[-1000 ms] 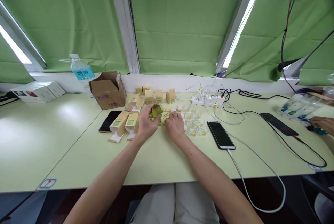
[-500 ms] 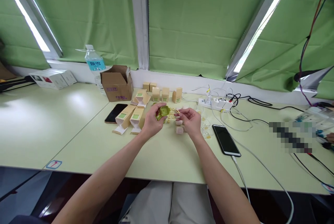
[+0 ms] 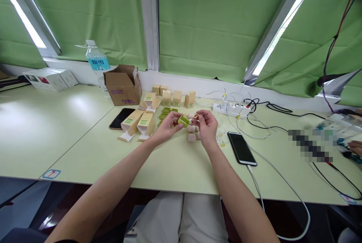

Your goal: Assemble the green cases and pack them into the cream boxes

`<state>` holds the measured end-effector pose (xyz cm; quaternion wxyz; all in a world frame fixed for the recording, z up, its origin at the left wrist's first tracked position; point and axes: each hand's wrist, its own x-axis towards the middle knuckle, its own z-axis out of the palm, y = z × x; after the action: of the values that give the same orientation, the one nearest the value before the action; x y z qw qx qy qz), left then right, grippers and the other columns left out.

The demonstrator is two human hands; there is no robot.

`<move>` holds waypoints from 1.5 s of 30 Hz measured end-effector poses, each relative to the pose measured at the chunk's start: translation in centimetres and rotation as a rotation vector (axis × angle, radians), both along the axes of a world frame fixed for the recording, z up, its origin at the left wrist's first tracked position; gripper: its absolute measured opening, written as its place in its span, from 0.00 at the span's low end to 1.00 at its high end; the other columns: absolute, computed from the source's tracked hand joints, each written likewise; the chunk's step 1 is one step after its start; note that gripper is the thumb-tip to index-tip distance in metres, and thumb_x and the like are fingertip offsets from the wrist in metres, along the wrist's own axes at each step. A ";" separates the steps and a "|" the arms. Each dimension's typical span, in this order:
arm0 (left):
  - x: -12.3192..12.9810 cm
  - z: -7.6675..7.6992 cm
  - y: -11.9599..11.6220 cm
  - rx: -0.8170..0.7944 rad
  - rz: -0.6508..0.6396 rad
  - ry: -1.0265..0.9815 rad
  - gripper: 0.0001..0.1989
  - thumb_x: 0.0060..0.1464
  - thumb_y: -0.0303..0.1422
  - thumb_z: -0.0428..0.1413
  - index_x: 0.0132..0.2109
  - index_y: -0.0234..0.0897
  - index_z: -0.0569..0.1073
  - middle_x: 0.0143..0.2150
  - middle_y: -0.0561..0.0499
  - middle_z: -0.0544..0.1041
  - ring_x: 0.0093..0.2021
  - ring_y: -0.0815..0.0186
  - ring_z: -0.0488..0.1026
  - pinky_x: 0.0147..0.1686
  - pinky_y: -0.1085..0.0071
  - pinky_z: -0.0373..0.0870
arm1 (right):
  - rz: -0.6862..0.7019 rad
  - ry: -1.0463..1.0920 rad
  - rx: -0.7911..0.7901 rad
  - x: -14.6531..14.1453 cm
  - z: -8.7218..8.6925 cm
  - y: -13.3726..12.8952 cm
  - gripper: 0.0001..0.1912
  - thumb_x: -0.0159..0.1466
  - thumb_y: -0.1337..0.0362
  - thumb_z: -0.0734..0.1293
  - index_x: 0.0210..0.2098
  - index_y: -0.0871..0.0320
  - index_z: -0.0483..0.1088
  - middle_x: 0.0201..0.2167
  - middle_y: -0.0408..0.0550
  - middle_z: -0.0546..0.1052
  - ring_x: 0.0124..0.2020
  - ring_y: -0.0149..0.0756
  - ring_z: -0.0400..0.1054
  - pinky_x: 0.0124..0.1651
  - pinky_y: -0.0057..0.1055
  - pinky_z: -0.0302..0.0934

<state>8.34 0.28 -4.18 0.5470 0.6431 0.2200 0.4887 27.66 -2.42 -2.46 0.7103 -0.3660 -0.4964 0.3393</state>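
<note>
My left hand (image 3: 167, 128) grips a small open-topped green case (image 3: 184, 121) between thumb and fingers, above the table. Just right of it, my right hand (image 3: 207, 125) pinches a small yellow loop-shaped piece (image 3: 196, 116); the fingers partly hide it. Several similar green cases (image 3: 166, 111) stand behind my left hand. Pale pink rounded blocks (image 3: 191, 137) lie below and between the hands. To the right of my right hand are clear plastic pieces (image 3: 221, 139) with yellow spots.
Opened cream cartons (image 3: 146, 122) lie left, beside a dark phone (image 3: 122, 117). Upright small cartons (image 3: 177, 98), a cardboard box (image 3: 123, 86) and a water bottle (image 3: 97, 63) stand behind. Right are a charging phone (image 3: 242, 148), a power strip (image 3: 232, 109), cables and another person's hand (image 3: 355, 146).
The green case has moved right, closer to my right hand, and its opening has turned. The row of green cases behind my left hand shows more. The view has shifted slightly.
</note>
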 end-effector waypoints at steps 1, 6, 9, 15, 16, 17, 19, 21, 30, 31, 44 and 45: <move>-0.1 0.2 0.0 -0.010 -0.008 -0.018 0.29 0.58 0.52 0.72 0.57 0.41 0.76 0.53 0.41 0.83 0.50 0.59 0.80 0.51 0.63 0.74 | 0.015 -0.010 0.001 0.0 0.1 -0.1 0.14 0.65 0.51 0.75 0.43 0.53 0.75 0.35 0.43 0.80 0.32 0.34 0.78 0.38 0.35 0.79; -0.3 1.0 -0.3 -0.105 -0.057 -0.105 0.29 0.62 0.53 0.68 0.62 0.42 0.81 0.54 0.42 0.84 0.53 0.57 0.81 0.54 0.62 0.77 | 0.004 -0.067 0.040 -0.6 0.3 -0.9 0.14 0.61 0.56 0.78 0.42 0.53 0.78 0.33 0.44 0.81 0.31 0.35 0.77 0.38 0.35 0.77; -0.2 1.2 -0.5 -0.154 -0.111 -0.156 0.30 0.61 0.53 0.68 0.63 0.42 0.81 0.56 0.41 0.84 0.58 0.52 0.81 0.59 0.56 0.78 | -0.011 -0.128 0.081 -1.2 0.2 -1.4 0.11 0.63 0.58 0.77 0.44 0.53 0.80 0.36 0.45 0.82 0.35 0.36 0.78 0.41 0.35 0.77; -0.1 1.5 -0.9 -0.189 -0.157 -0.170 0.29 0.62 0.50 0.68 0.65 0.41 0.81 0.59 0.39 0.83 0.63 0.46 0.80 0.66 0.45 0.75 | -0.121 -0.355 0.223 -1.3 -0.3 -1.7 0.06 0.69 0.59 0.74 0.44 0.51 0.82 0.40 0.47 0.84 0.39 0.39 0.78 0.47 0.39 0.77; -0.1 1.6 -1.0 -0.196 -0.163 -0.173 0.30 0.61 0.49 0.69 0.65 0.40 0.81 0.58 0.39 0.84 0.63 0.45 0.80 0.66 0.45 0.75 | -0.155 -0.414 0.254 -1.2 -0.4 -1.7 0.05 0.70 0.60 0.73 0.43 0.51 0.82 0.39 0.47 0.84 0.39 0.40 0.77 0.48 0.40 0.76; -0.1 1.7 -1.0 -0.204 -0.166 -0.179 0.30 0.60 0.49 0.70 0.64 0.40 0.82 0.57 0.39 0.84 0.62 0.45 0.80 0.66 0.44 0.75 | -0.189 -0.480 0.285 -1.1 -0.5 -1.6 0.05 0.71 0.60 0.72 0.43 0.51 0.82 0.39 0.48 0.84 0.39 0.41 0.77 0.48 0.41 0.75; 0.0 1.7 -1.1 -0.227 -0.175 -0.196 0.29 0.59 0.47 0.71 0.63 0.39 0.83 0.56 0.39 0.85 0.59 0.48 0.82 0.65 0.47 0.76 | -0.243 -0.606 0.342 -1.0 -0.5 -1.5 0.06 0.73 0.62 0.70 0.42 0.51 0.81 0.38 0.49 0.83 0.41 0.43 0.76 0.50 0.44 0.74; 0.0 1.7 -1.2 -0.244 -0.192 -0.224 0.28 0.60 0.44 0.71 0.63 0.38 0.83 0.54 0.40 0.85 0.55 0.52 0.82 0.64 0.51 0.77 | -0.272 -0.680 0.408 -0.9 -0.6 -1.3 0.07 0.74 0.63 0.69 0.42 0.51 0.81 0.38 0.49 0.83 0.43 0.44 0.75 0.50 0.44 0.73; 0.1 1.6 -1.4 -0.246 -0.248 -0.247 0.25 0.61 0.40 0.72 0.61 0.35 0.85 0.54 0.40 0.86 0.53 0.58 0.83 0.60 0.62 0.76 | -0.377 -0.768 0.550 -0.9 -0.9 -0.8 0.09 0.74 0.67 0.69 0.43 0.49 0.83 0.38 0.50 0.79 0.44 0.45 0.70 0.47 0.44 0.71; 0.1 1.6 -1.4 -0.242 -0.245 -0.237 0.25 0.61 0.41 0.72 0.61 0.36 0.85 0.53 0.40 0.86 0.53 0.58 0.83 0.60 0.62 0.76 | -0.385 -0.783 0.550 -0.8 -1.0 -0.8 0.10 0.74 0.67 0.69 0.43 0.49 0.84 0.38 0.50 0.79 0.44 0.45 0.70 0.47 0.44 0.70; 0.1 1.9 -1.6 -0.222 -0.224 -0.209 0.25 0.60 0.41 0.73 0.60 0.35 0.85 0.50 0.41 0.86 0.51 0.59 0.83 0.57 0.65 0.75 | -0.548 -1.061 0.624 0.0 -0.7 -0.9 0.10 0.77 0.63 0.68 0.42 0.51 0.82 0.36 0.51 0.80 0.41 0.44 0.66 0.42 0.42 0.60; 0.1 1.9 -1.6 -0.220 -0.218 -0.208 0.25 0.60 0.41 0.73 0.60 0.35 0.85 0.49 0.41 0.86 0.50 0.59 0.82 0.57 0.65 0.75 | -0.553 -1.094 0.621 0.1 -0.6 -1.0 0.11 0.77 0.62 0.67 0.42 0.52 0.82 0.36 0.51 0.80 0.40 0.44 0.66 0.42 0.42 0.59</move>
<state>8.43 -1.30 -2.26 0.6836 0.5454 0.1431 0.4634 27.73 -3.37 -3.09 0.4900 -0.3775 -0.7463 -0.2459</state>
